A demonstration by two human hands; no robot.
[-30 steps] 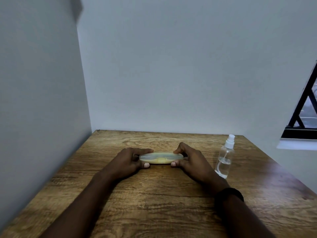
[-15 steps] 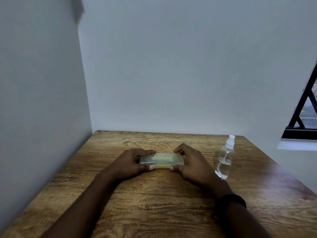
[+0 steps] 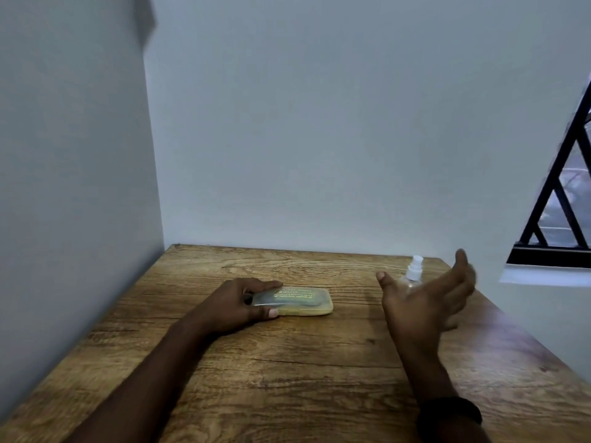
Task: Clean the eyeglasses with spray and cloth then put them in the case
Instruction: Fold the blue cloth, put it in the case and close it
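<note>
Looking down from the head view onto a wooden table [image 3: 287,378] pushed into a corner of pale walls. Pinching the left end of the case [image 3: 315,310] with the left hand [image 3: 236,306]: thumb against the near edge, fingers curled over the top and far edge, wrist low on the wood. Lying flat near the middle of the table, long side across the view, lid down as far as can be seen. Yellowish and translucent, printed with small pale lettering too fine to read. Showing a dark shape [image 3: 297,304] through the lid, too dim to name.

Raised off the table to the right, well apart from the case, the right hand [image 3: 425,298]: fingers straight and spread, thumb out, palm turned leftward, holding nothing, fingertips blurred. Standing upright just behind that palm, the clear spray bottle [image 3: 415,268], only its white nozzle and shoulder showing. Cannot tell whether hand and bottle touch. Wearing a black band [image 3: 449,414] on the right wrist. Cutting into the right edge, a black window grille [image 3: 563,193].
</note>
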